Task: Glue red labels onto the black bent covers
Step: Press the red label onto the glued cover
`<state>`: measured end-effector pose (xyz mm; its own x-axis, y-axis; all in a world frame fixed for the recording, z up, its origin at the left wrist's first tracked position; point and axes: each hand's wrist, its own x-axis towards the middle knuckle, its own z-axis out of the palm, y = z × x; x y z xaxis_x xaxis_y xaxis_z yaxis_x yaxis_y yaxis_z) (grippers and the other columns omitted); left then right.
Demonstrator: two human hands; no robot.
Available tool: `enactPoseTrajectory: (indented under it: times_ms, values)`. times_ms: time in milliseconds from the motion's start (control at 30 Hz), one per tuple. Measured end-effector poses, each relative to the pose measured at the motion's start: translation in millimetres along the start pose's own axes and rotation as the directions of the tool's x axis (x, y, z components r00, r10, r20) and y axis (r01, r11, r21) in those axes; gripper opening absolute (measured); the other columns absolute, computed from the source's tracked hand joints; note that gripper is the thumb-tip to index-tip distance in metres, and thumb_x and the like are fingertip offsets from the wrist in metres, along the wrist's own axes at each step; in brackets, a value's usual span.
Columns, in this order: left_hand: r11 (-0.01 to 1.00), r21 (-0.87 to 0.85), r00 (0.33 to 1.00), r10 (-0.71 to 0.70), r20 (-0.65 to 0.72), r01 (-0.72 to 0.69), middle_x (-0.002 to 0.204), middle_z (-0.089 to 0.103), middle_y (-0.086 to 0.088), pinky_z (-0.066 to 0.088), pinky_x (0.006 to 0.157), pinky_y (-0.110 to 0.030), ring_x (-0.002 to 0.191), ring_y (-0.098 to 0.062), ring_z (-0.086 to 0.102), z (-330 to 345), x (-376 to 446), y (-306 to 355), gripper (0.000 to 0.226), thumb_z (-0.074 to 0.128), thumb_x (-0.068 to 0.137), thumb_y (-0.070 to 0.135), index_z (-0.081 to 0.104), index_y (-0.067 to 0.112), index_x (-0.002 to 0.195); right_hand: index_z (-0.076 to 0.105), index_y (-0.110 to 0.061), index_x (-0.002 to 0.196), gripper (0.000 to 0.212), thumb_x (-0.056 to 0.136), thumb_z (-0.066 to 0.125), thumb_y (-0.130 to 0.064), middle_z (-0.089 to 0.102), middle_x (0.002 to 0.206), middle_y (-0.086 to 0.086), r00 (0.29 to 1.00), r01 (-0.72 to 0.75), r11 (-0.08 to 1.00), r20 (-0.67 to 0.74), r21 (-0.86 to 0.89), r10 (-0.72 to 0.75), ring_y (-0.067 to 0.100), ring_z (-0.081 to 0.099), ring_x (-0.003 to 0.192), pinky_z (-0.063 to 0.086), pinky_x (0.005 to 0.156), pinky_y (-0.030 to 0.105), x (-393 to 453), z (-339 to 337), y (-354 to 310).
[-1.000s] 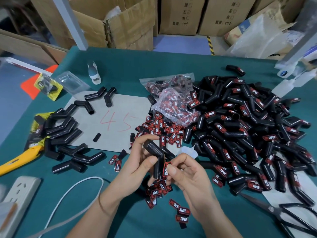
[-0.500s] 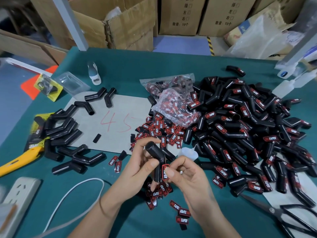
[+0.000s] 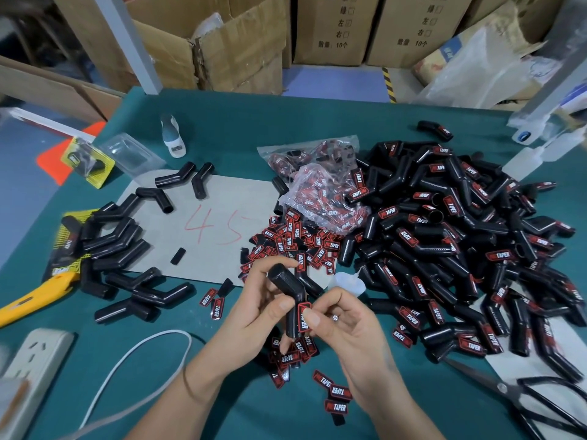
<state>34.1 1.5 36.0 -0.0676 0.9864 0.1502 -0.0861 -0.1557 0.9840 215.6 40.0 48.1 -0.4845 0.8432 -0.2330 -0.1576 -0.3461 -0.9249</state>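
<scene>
My left hand point(image 3: 257, 309) grips a black bent cover point(image 3: 287, 289) upright above the table's near middle. Against that cover's lower leg my right hand point(image 3: 346, 325) pinches a red label point(image 3: 304, 316) with thumb and forefinger. Loose red labels point(image 3: 293, 244) lie scattered behind the hands, and more lie under them point(image 3: 293, 352). Several unlabelled black covers point(image 3: 117, 246) sit at the left. A large heap of labelled covers point(image 3: 460, 239) fills the right. A small clear glue bottle point(image 3: 344, 279) lies just behind my right hand.
Grey card marked "45" point(image 3: 206, 223) lies on the green table point(image 3: 241, 131). A yellow knife point(image 3: 31, 300), power strip point(image 3: 35, 360) and white cable point(image 3: 136, 354) are at the left. Scissors point(image 3: 521, 395) lie at the right front. Label bags point(image 3: 317, 185) sit mid-table.
The cover has tipped a little more upright in my left hand, and my right hand has brought the red label onto its lower leg.
</scene>
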Motion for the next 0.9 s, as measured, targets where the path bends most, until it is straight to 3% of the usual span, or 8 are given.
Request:
enactPoseTrajectory:
  times_ms: [200, 267, 367, 500, 633, 767, 900]
  values:
    - [1.0, -0.016, 1.0, 0.013, 0.002, -0.013, 0.094, 0.062, 0.003, 0.054, 0.053, -0.024, 0.05, -0.018, 0.06, 2.1, 0.2, 3.1, 0.037, 0.059, 0.107, 0.041, 0.046, 0.033, 0.141, 0.062, -0.006, 0.088, 0.03, 0.089, 0.082, -0.028, 0.062, 0.092, 0.043, 1.0, 0.0, 1.0, 0.008, 0.021, 0.0, 0.063, 0.061, 0.086, 0.047, 0.09, 0.075, 0.4, -0.2, 1.9]
    - [0.999, -0.027, 1.0, 0.022, 0.003, -0.022, 0.095, 0.062, 0.003, 0.054, 0.052, -0.025, 0.051, -0.016, 0.06, 2.5, 0.1, 4.2, 0.036, 0.06, 0.107, 0.04, 0.047, 0.033, 0.139, 0.062, -0.007, 0.088, 0.027, 0.091, 0.081, -0.026, 0.063, 0.09, 0.04, 0.999, 0.02, 0.999, 0.029, 0.038, -0.021, 0.055, 0.068, 0.079, 0.057, 0.084, 0.061, 0.9, 0.1, 0.5]
    - [0.999, -0.022, 1.0, 0.031, 0.002, -0.03, 0.096, 0.062, 0.002, 0.055, 0.052, -0.026, 0.051, -0.014, 0.06, 3.5, 0.3, 6.5, 0.034, 0.06, 0.106, 0.042, 0.048, 0.036, 0.138, 0.063, -0.01, 0.087, 0.026, 0.092, 0.081, -0.028, 0.067, 0.088, 0.034, 0.999, 0.038, 0.999, 0.036, 0.034, -0.039, 0.044, 0.071, 0.078, 0.056, 0.077, 0.039, 1.4, -0.2, -0.2]
    - [0.999, -0.004, 0.999, 0.035, -0.002, -0.035, 0.095, 0.061, 0.0, 0.054, 0.051, -0.03, 0.047, -0.013, 0.059, 4.3, 1.1, 7.2, 0.034, 0.06, 0.106, 0.043, 0.048, 0.036, 0.137, 0.064, -0.013, 0.086, 0.027, 0.091, 0.082, -0.033, 0.071, 0.087, 0.026, 0.998, 0.045, 0.999, 0.033, 0.008, -0.045, 0.034, 0.071, 0.079, 0.055, 0.078, 0.036, 1.4, -1.0, 1.2]
    - [0.999, 0.023, 0.999, 0.032, -0.012, -0.031, 0.096, 0.061, 0.004, 0.054, 0.054, -0.031, 0.05, -0.025, 0.057, 4.2, 1.3, 6.3, 0.036, 0.059, 0.106, 0.045, 0.047, 0.036, 0.138, 0.067, -0.018, 0.084, 0.025, 0.089, 0.082, -0.037, 0.074, 0.081, 0.007, 0.998, 0.062, 0.998, 0.034, -0.012, -0.062, 0.015, 0.069, 0.076, 0.054, 0.075, 0.024, 0.1, -0.7, -2.1]
    - [0.998, 0.049, 0.999, 0.039, -0.022, -0.038, 0.098, 0.062, 0.008, 0.055, 0.058, -0.027, 0.058, -0.031, 0.056, 4.3, 1.6, 6.7, 0.036, 0.059, 0.106, 0.045, 0.048, 0.037, 0.139, 0.067, -0.019, 0.084, 0.025, 0.088, 0.083, -0.038, 0.073, 0.082, 0.005, 0.998, 0.059, 0.998, 0.028, -0.026, -0.059, 0.015, 0.068, 0.077, 0.054, 0.076, 0.027, 0.0, 0.0, -4.3]
    - [0.998, 0.045, 0.999, 0.039, -0.022, -0.038, 0.099, 0.062, 0.007, 0.055, 0.059, -0.024, 0.061, -0.016, 0.06, 4.4, 1.4, 7.1, 0.036, 0.059, 0.106, 0.044, 0.048, 0.036, 0.139, 0.066, -0.016, 0.085, 0.026, 0.089, 0.083, -0.035, 0.072, 0.082, 0.014, 0.998, 0.047, 0.999, 0.032, -0.007, -0.047, 0.024, 0.071, 0.077, 0.056, 0.076, 0.032, 0.3, 0.9, -4.0]
